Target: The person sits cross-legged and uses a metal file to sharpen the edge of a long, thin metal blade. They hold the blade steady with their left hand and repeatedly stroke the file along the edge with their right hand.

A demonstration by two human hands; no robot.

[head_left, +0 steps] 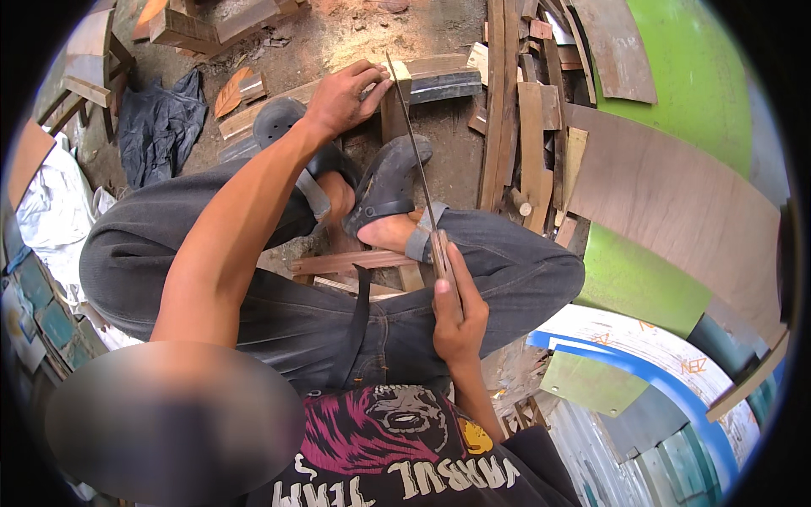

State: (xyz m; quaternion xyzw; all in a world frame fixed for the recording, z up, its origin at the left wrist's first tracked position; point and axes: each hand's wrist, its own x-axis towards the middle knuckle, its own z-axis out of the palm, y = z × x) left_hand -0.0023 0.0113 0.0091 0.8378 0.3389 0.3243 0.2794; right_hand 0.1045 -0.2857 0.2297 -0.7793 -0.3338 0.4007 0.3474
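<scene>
Under the left hand (342,97), reaching forward past the knees, a short upright wood block (394,110), fingers (372,78) curled over its top and clamped on it. Just right of those fingers, the tip of a long thin blade (414,152), resting against the block's upper edge and slanting back toward the lap. Around the blade's wooden handle (445,270), right hand (458,317) closed tight, thumb laid along it. Between the two hands, dark sandals (384,182) on crossed feet over dirt ground. Right of the blade, stacked wood strips (515,118) and a curved brown panel (676,203). Left of the left-hand fingers, a dark cloth (160,127).
</scene>
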